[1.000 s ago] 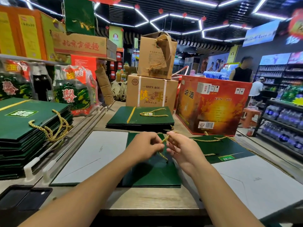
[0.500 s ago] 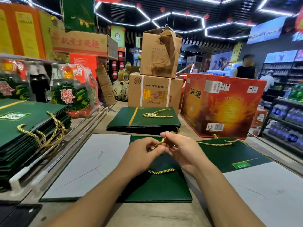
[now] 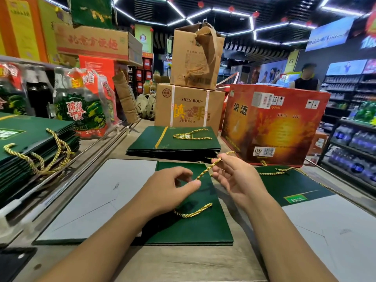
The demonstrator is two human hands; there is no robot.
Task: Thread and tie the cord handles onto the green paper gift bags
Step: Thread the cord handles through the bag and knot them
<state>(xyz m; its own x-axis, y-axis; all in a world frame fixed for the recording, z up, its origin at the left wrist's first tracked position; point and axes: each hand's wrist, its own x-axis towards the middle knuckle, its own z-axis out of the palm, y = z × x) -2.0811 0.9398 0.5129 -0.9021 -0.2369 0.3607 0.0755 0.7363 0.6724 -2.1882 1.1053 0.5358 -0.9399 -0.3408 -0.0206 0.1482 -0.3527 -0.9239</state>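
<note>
A flat green paper gift bag [image 3: 200, 222] lies on the counter right in front of me. A gold cord [image 3: 206, 169] runs slanted between my hands above it. My left hand [image 3: 173, 190] pinches the cord's lower end between thumb and finger. My right hand [image 3: 234, 176] holds the upper part with curled fingers, just right of the left. A loop of the same gold cord [image 3: 193, 212] lies on the bag below my left wrist. Where the cord enters the bag is hidden by my hands.
A stack of green bags with cord handles [image 3: 175, 142] lies behind. Another stack [image 3: 30, 147] sits at left, and one open bag [image 3: 289, 186] with loose cords at right. Grey card sheets [image 3: 97, 198] flank the bag. Cardboard boxes [image 3: 189, 106] and a red carton [image 3: 272, 125] stand behind.
My hands have drawn slightly apart, stretching the cord into a slanted line. The cord loop now lies on the bag below my left wrist. The camera has moved closer.
</note>
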